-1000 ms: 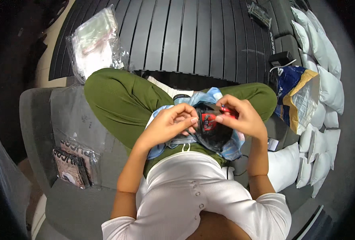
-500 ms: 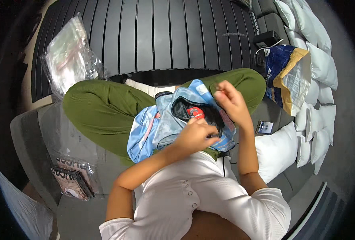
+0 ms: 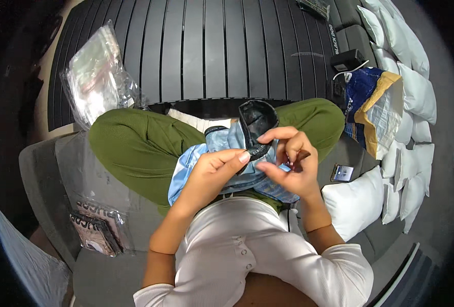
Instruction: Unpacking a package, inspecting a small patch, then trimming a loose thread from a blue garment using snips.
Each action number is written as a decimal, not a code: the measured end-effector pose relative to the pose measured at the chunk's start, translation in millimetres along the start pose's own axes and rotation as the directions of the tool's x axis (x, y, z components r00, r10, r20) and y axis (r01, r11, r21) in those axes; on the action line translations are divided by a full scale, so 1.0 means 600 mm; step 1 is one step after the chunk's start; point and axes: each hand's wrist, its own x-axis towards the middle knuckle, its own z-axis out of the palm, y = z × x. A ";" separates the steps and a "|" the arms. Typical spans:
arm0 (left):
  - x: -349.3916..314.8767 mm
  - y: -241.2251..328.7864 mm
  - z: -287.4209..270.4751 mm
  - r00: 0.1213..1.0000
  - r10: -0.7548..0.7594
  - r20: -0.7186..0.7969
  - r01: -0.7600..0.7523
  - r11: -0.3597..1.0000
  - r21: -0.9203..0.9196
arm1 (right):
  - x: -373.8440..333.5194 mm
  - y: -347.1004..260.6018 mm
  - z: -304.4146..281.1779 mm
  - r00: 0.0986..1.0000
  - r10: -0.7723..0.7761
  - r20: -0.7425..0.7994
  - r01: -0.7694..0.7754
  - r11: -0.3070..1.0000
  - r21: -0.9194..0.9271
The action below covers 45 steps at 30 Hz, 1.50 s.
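Observation:
A light blue cloth item with a black lining and black edging lies bunched in my lap; its kind does not show clearly. My left hand pinches its black band between thumb and forefinger. A shiny black flap of the lining stands up beyond the fingers. Close on the right, my right hand has thumb and forefinger spread around the band's end. Its other fingers curl over a small dark piece, too small to name.
Before my crossed legs stands a black slatted table with clear plastic bags at its left. Packaged items lie on the grey sofa at left. A blue and yellow sack, a card and white pillows are at right.
The black lining has been lifted and folded upward, and the red patch on it no longer shows. My left hand now grips the band, and my right hand has come down beside it.

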 end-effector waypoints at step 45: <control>0.024 -0.005 -0.022 0.972 -0.144 0.184 0.205 0.905 -0.372 | 0.019 0.016 0.025 0.969 0.243 0.044 -0.229 0.814 0.534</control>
